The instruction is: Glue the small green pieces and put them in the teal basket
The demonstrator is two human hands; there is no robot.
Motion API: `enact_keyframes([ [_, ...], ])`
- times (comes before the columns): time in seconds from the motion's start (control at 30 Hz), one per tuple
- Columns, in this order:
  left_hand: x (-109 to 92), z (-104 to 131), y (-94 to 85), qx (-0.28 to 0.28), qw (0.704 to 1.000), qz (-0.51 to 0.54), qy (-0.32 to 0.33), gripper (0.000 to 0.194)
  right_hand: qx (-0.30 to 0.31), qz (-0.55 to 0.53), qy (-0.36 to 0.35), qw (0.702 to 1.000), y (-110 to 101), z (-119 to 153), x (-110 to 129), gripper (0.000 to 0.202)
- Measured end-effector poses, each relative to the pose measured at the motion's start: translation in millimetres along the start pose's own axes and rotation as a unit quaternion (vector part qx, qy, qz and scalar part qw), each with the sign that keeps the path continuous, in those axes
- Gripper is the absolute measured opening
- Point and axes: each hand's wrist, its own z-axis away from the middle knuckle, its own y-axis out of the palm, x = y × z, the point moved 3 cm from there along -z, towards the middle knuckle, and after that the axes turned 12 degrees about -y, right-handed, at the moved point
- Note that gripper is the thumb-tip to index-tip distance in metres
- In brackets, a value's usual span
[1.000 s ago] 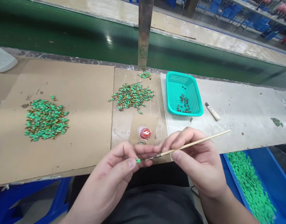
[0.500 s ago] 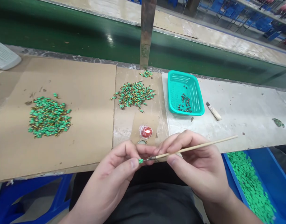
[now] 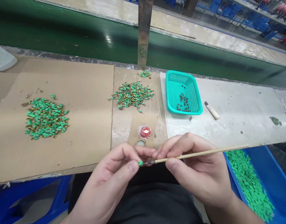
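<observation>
Between the thumb and index finger of my left hand is a small green piece, mostly covered by the fingertips. My right hand pinches a thin paintbrush with a pale wooden handle, its fine tip pointing left at the green piece. Whether the tip touches the piece I cannot tell. Just beyond my hands sit a small red paint pot and a round whitish cap partly behind my left fingers.
Piles of small green and gold pieces lie on cardboard, one at left and one at centre. A turquoise basket holds small dark bits; a flat brush lies beside it. A blue bin with green pieces stands lower right.
The paintbrush's handle end has swung slightly down and to the right, so it lies flatter. Both hands keep their grips, and the whole view has shifted a little.
</observation>
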Motion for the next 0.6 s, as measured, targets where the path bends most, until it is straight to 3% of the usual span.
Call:
enact_keyframes([
  [0.6,-0.6,1.3,3.8,0.001,1.0,0.007,0.002,0.021,-0.021,-0.037,0.007,0.999,-0.1,3.2,-0.4,0.022],
])
